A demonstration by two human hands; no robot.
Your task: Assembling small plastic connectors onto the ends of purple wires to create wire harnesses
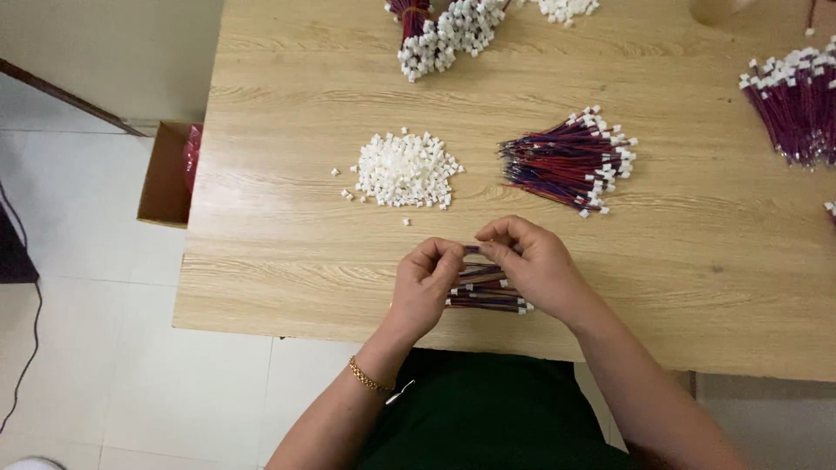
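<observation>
Two hands meet at the near edge of the tabletop [287,287], just below the heap of white connectors [405,170]. Left hand [424,283] curled closed, fingertips pinching one end of a short wire piece [473,251]; gold bracelet [369,377] on its wrist. Right hand [533,261] also closed, thumb and forefinger pinching the same wire from the other side, so the fingertips of both hands nearly touch. Under the hands, nearer the person than the heap, a small bundle of red and dark wires [488,296] lies flat on the wood, white ends towards the right.

Right of the heap, close by but apart: a fanned bundle of red-blue wires [566,161] with white plugs at its right end. A few loose connectors lie scattered left of and below the heap.

Beyond the heap, at the far edge: another wire bunch with white plugs [444,35]. Far right of the heap, well apart: a larger wire bundle [797,109], cut off by the frame.

Left of the heap, off the tabletop on the tiled floor [96,287]: an open cardboard box [165,178] with something red inside, too hidden to tell what
</observation>
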